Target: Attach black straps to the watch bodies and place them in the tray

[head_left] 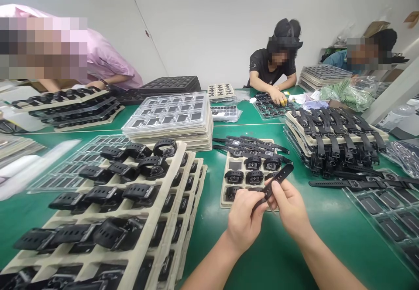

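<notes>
My left hand (244,220) and my right hand (290,207) are both closed on a black watch strap (280,175). Its holed end points up and to the right, past the fingers. Whether a watch case is attached is hidden by my hands. Just beyond them lies a beige moulded tray (223,197) with closed-loop black watches (254,177) in its pockets. One pocket near its upper left shows a flat dark square (235,165) instead of a looped watch. Across the tray's far end lie several watches with straps laid out flat (244,145).
Stacked beige trays (170,174) of looped watches rise at the left. Clear plastic trays (165,111) are piled behind. Right of me stand stacked strap-laden trays (330,128) and a clear tray (381,213). A co-worker (273,63) sits opposite; two other people are at the sides.
</notes>
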A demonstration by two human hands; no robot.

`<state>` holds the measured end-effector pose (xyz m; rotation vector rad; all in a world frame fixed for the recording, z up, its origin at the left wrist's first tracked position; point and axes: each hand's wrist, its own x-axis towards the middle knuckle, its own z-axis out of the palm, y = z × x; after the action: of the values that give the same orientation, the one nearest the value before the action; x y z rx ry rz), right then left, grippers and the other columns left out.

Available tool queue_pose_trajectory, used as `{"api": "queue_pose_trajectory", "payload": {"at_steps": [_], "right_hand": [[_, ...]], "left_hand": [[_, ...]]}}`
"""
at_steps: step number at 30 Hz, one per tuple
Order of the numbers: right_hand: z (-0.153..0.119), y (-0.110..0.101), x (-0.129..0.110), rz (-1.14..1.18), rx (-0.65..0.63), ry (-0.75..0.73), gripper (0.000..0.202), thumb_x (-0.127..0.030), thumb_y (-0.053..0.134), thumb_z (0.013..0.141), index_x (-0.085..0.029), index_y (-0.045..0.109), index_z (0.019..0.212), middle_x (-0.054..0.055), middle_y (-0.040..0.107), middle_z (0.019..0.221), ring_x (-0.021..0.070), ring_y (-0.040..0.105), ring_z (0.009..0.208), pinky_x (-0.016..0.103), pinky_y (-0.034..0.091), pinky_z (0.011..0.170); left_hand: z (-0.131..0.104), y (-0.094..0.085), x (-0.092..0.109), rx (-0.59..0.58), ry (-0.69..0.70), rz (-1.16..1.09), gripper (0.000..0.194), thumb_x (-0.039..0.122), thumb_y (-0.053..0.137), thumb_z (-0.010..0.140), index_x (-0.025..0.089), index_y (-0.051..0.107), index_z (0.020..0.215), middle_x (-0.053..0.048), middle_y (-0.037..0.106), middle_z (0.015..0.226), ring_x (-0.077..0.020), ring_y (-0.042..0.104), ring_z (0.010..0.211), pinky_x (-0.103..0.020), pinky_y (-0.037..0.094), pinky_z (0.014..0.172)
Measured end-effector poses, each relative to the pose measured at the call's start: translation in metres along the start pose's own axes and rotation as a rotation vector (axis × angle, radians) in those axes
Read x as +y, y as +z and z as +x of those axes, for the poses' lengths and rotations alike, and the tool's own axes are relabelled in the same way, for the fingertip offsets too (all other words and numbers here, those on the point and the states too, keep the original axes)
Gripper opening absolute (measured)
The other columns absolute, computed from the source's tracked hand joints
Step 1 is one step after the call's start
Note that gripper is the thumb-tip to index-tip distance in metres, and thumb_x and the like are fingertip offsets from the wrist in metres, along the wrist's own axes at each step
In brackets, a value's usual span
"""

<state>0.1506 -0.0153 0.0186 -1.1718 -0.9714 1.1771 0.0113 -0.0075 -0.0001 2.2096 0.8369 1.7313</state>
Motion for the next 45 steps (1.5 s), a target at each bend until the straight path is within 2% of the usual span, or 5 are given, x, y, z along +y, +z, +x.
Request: {"api": "queue_pose_trajectory", "payload": {"at_steps": [6, 13, 17, 29, 45], "right_hand": [[0.002, -0.005, -0.001, -0.085, -0.101, -0.033, 0.04, -0.06, 0.065, 0.09, -0.021, 0.072, 0.097, 0.004, 0.066, 0.072, 0.0177, 0.057, 0.062, 0.028, 0.048, 0.053], [0.007, -0.009, 0.007, 0.146, -0.083, 0.031, 0.037, -0.057, 0.072, 0.087, -0.021, 0.072, 0.097, -0.002, 0.057, 0.063, 0.014, 0.052, 0.06, 0.025, 0.044, 0.059], [0.006, -0.007, 0.01, 0.234, -0.06, 0.037, 0.035, -0.054, 0.074, 0.087, -0.021, 0.072, 0.098, -0.002, 0.059, 0.066, 0.0144, 0.053, 0.064, 0.026, 0.044, 0.064], [0.0, 0.003, -0.001, 0.354, -0.032, 0.087, 0.036, -0.057, 0.078, 0.08, -0.021, 0.072, 0.082, 0.0, 0.057, 0.066, 0.0142, 0.05, 0.06, 0.027, 0.046, 0.058], [-0.011, 0.002, 0.007, 0.42, -0.059, 0.072, 0.03, -0.053, 0.073, 0.088, -0.023, 0.072, 0.093, 0.001, 0.059, 0.076, 0.0132, 0.049, 0.062, 0.024, 0.043, 0.054]], "left_hand": [[-0.001, -0.001, 0.001, 0.004, -0.089, 0.0, 0.025, 0.017, 0.058, 0.097, 0.023, 0.062, 0.121, -0.008, 0.075, 0.097, -0.0206, 0.07, 0.082, -0.032, 0.056, 0.073], [-0.005, 0.001, 0.006, 0.054, -0.613, -0.407, 0.019, 0.031, 0.062, 0.097, 0.023, 0.067, 0.113, -0.006, 0.071, 0.1, -0.019, 0.069, 0.087, -0.027, 0.057, 0.075], [-0.003, 0.003, 0.006, 0.09, -0.772, -0.682, 0.026, 0.039, 0.067, 0.093, 0.023, 0.064, 0.113, -0.004, 0.069, 0.09, -0.0167, 0.067, 0.08, -0.024, 0.055, 0.068], [0.0, -0.001, 0.011, 0.11, -0.76, -0.795, 0.021, 0.037, 0.072, 0.09, 0.022, 0.062, 0.101, -0.002, 0.066, 0.088, -0.0158, 0.065, 0.081, -0.027, 0.054, 0.075], [0.001, -0.002, 0.009, 0.047, -0.652, -1.027, 0.012, 0.027, 0.064, 0.096, 0.025, 0.054, 0.102, 0.001, 0.064, 0.084, -0.0146, 0.065, 0.074, -0.03, 0.053, 0.072]]}}
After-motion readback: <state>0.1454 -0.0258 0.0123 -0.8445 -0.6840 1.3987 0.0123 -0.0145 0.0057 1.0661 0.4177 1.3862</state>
